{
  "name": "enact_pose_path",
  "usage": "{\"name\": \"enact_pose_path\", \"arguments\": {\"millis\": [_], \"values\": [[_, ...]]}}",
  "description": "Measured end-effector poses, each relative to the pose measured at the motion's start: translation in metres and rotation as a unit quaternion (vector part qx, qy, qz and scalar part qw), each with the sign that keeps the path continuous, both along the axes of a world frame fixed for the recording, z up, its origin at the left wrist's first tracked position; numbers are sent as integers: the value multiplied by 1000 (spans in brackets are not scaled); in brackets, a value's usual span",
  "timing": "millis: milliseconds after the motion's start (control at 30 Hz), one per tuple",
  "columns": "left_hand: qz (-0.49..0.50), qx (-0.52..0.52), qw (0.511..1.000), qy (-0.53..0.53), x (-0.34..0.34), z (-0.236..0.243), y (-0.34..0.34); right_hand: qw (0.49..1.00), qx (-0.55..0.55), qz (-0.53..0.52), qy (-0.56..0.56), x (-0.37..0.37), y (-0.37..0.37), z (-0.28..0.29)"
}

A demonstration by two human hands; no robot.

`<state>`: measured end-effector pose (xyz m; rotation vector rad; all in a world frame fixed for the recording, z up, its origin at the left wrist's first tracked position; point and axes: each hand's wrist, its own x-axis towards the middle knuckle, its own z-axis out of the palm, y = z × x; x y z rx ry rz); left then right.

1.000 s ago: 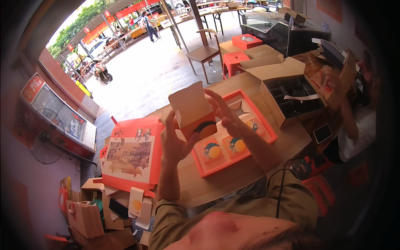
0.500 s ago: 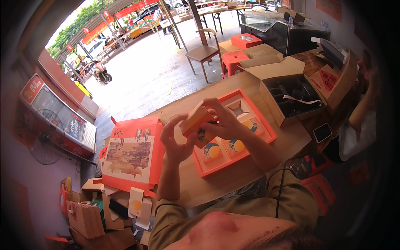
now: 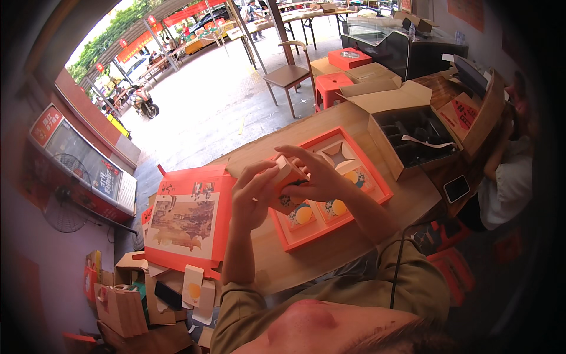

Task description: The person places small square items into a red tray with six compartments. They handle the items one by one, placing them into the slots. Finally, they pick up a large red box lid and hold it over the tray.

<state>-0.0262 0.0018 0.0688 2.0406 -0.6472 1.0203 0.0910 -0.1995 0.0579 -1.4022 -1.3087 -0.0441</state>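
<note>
My left hand [image 3: 250, 194] and my right hand [image 3: 315, 180] are both closed on a small cardboard box [image 3: 287, 171] with a pale end and printed sides, held tilted above a red gift tray [image 3: 375, 173]. In that tray lie small printed boxes [image 3: 299, 215] with yellow circles, and at its back is a pale insert compartment [image 3: 335, 152] with no box in it. To the left of my hands lies a large flat red lid [image 3: 180, 221] with a sepia landscape picture. Parts of the held box are hidden by my fingers.
A carton with black contents [image 3: 415, 138], a dark phone [image 3: 456, 189] and a co-worker's white sleeve [image 3: 510, 183] are on the right. Beyond the table stand a wooden chair [image 3: 286, 78] and red stool [image 3: 330, 82]. Piled cardboard and bags [image 3: 121, 310] sit lower left, near a display fridge [image 3: 82, 165].
The held box's tall pale flap is folded down, and the box is tipped and lower. My fingers have closed in around it. The co-worker's arm has moved down and back.
</note>
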Motion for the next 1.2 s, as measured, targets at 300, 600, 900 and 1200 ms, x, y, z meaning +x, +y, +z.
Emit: {"name": "enact_pose_path", "arguments": {"millis": [300, 600, 900, 1200], "values": [[-55, -22, 992, 114, 1, -13, 10, 996, -5, -56, -67, -1, 1, 2], [-59, 15, 991, 117, -1, -5, 4, 997, 24, -39, -70, 7, 6, -5], [-44, -11, 992, 117, 5, -6, -4, 995, 24, -68, -66, 3, 5, 2], [-35, 8, 990, 138, 3, -5, 1, 996, 8, -71, -62, 5, 4, 2]]}}
